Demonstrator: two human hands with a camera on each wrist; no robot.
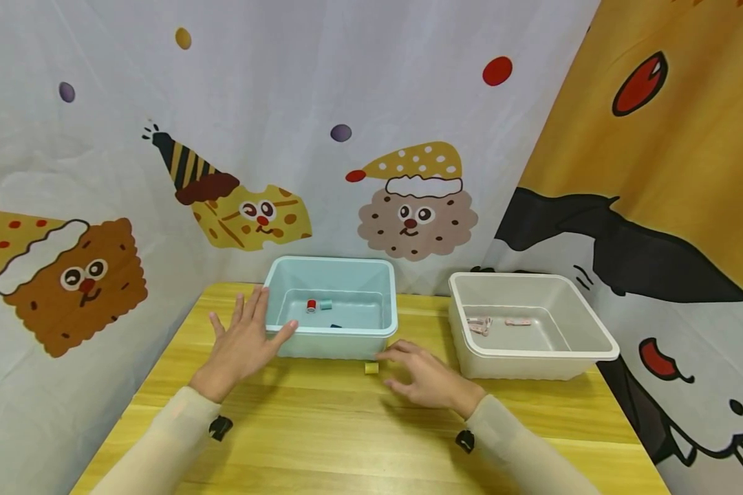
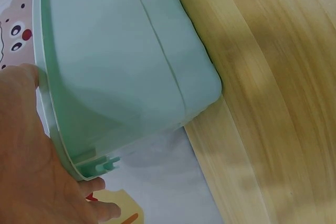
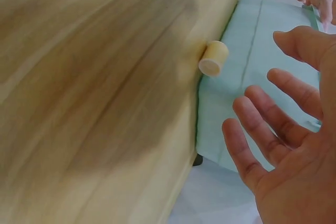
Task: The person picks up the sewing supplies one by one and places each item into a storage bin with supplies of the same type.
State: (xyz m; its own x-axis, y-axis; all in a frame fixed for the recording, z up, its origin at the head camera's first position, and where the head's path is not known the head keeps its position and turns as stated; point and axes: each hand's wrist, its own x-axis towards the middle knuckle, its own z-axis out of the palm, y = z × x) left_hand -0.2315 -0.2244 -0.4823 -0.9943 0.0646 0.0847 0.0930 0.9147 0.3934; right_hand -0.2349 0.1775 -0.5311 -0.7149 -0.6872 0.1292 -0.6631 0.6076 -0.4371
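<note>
A light blue plastic bin (image 1: 328, 344) stands at the back of the table. My left hand (image 1: 243, 340) is at its left front corner, fingers spread, thumb by the front rim; the left wrist view shows this hand (image 2: 42, 166) against the bin's rim (image 2: 47, 98). On the wood just before the bin lies a small yellow cylinder (image 1: 371, 368) with a pale end, like a thread spool; it lies on its side in the right wrist view (image 3: 214, 59). My right hand (image 1: 424, 375) hovers right of it, fingers apart and slightly bent, holding nothing.
Inside the blue bin are a red spool (image 1: 311, 306), a teal spool (image 1: 326, 304) and a dark piece (image 1: 336, 326). To the right, a white bin (image 1: 532, 366) contains pale pink clip-like pieces (image 1: 479, 325). A printed curtain (image 1: 322, 75) hangs behind the wooden table (image 1: 322, 426).
</note>
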